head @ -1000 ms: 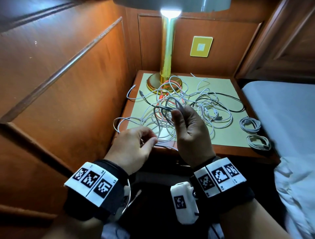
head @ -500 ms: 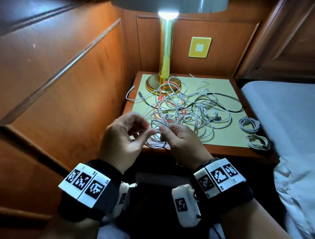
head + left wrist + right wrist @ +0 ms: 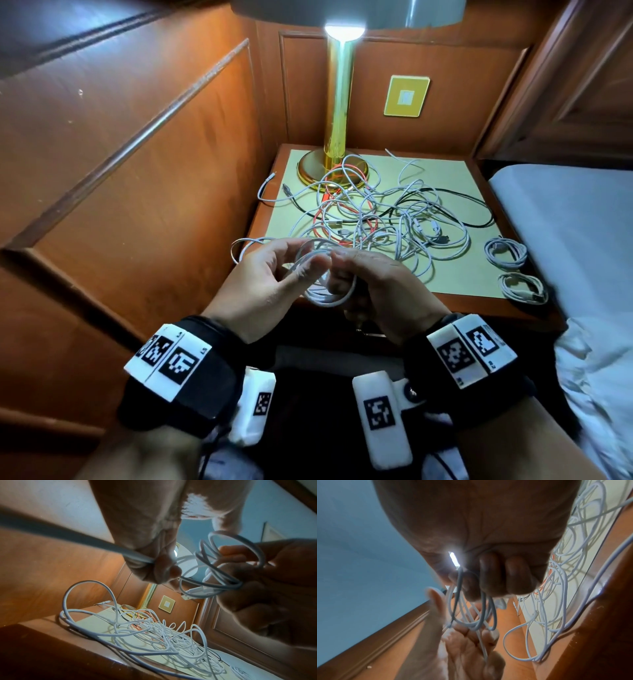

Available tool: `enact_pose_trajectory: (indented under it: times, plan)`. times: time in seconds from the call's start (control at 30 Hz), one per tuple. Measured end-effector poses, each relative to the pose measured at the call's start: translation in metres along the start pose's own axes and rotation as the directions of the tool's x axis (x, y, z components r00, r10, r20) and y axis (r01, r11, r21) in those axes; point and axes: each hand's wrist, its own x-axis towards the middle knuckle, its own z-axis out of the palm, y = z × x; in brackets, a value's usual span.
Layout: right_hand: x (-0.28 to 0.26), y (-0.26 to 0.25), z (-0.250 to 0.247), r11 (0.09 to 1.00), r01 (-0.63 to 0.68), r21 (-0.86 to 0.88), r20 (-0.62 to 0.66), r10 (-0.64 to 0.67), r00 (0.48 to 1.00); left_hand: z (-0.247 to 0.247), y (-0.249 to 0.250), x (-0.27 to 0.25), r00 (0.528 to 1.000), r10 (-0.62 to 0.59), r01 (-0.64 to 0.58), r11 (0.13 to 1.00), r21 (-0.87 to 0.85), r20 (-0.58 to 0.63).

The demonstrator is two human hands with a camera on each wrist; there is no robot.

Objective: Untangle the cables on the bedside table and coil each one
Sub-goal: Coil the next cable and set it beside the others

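Wood-panelled corner, with a small wooden bench topped by a pale yellow mat, set between the panelled wall and a bed in white sheets. At the back of the bench, a lit brass lamp; on the wall beside it, a yellow switch plate. Spread over the mat, a tangle of cables: mostly white, with a red one and a black one threaded through, some loops lying over the lamp base. Near the right edge of the bench, apart from the tangle, two small coiled white cables, one behind the other.

Above the front edge of the bench, both hands close together. Right hand with fingers curled round a half-made coil of white cable, several loops hanging below the fist; a USB plug showing at the coil in the left wrist view. Left hand pinching the same cable between thumb and fingers just beside the coil. From there, the loose run of the cable trailing down over the front left corner and back into the tangle.
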Motion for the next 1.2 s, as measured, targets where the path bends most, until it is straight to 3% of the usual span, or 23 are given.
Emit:
enact_pose_trajectory:
  times: [0.1, 0.23, 0.5, 0.67, 0.77, 0.97, 1.07, 1.2]
  plan:
    - [-0.001, 0.0, -0.003, 0.998, -0.014, 0.056, 0.023, 0.013, 1.0, -0.001, 0.001, 0.0, 1.0, 0.01, -0.009, 0.998, -0.054, 0.011]
    - [0.001, 0.002, 0.001, 0.997, -0.021, 0.071, -0.067, 0.026, 0.997, 0.008, 0.006, -0.001, 0.999, -0.035, 0.032, 0.981, -0.194, -0.01]
    - [0.009, 0.011, 0.005, 0.994, 0.088, -0.07, -0.167, -0.098, 0.981, 0.015, 0.005, 0.002, 0.995, -0.095, 0.079, 0.955, -0.287, -0.042]
    - [0.012, 0.015, 0.004, 0.967, 0.144, -0.208, -0.25, -0.195, 0.948, 0.012, 0.004, -0.001, 0.999, -0.018, 0.013, 0.99, -0.144, -0.038]
    - [0.011, 0.015, 0.002, 0.892, 0.172, -0.419, -0.242, -0.293, 0.925, 0.008, 0.003, 0.0, 0.996, 0.032, -0.036, 0.998, -0.055, -0.079]
    - [0.01, 0.015, -0.005, 0.767, 0.223, -0.601, -0.248, -0.444, 0.861, 0.011, 0.009, -0.002, 0.986, 0.076, -0.079, 0.997, -0.013, -0.148]
    - [0.011, 0.017, -0.007, 0.765, 0.196, -0.613, -0.247, -0.421, 0.873, 0.011, 0.007, -0.001, 0.985, 0.077, -0.082, 0.996, -0.027, -0.153]
    - [0.012, 0.017, -0.007, 0.827, 0.196, -0.526, -0.258, -0.375, 0.89, 0.011, 0.005, 0.001, 0.981, 0.072, -0.082, 0.996, -0.047, -0.181]
